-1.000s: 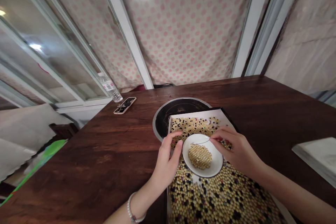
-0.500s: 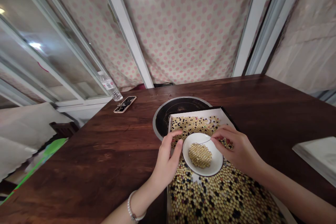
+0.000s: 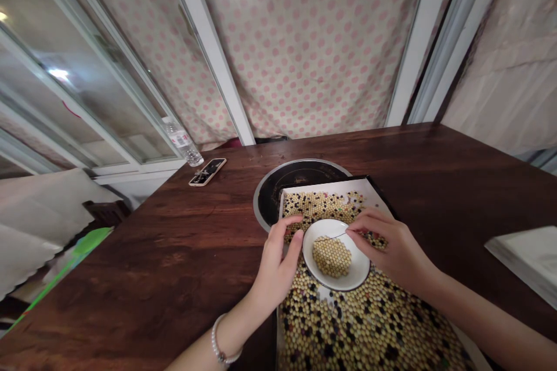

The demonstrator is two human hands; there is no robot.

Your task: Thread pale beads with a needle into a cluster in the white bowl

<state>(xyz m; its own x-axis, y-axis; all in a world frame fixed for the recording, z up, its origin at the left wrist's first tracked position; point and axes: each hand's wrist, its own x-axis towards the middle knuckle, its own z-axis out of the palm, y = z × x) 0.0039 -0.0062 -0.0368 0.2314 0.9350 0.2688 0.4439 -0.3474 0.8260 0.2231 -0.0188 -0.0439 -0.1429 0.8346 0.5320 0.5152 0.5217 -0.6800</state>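
My left hand (image 3: 278, 261) rests its fingertips on the left rim of a white ceramic bowl (image 3: 336, 255), steadying it. My right hand (image 3: 391, 249) pinches a thin dark wire or needle (image 3: 335, 235), whose tip reaches over the bowl toward a small mound of pale beans (image 3: 331, 256). The bowl stands on a white board (image 3: 322, 185) covered with a layer of pale and black beans (image 3: 369, 324). A pearl bracelet (image 3: 221, 345) circles my left wrist.
The board overlaps a round black induction cooktop (image 3: 300, 185) on a dark wooden table (image 3: 174, 243). Farther left lie a phone (image 3: 208, 172) and a plastic water bottle (image 3: 183, 145). A white folded item (image 3: 526, 258) sits at the right edge.
Both hands stay almost still around the bowl. Only the view shifts slightly.
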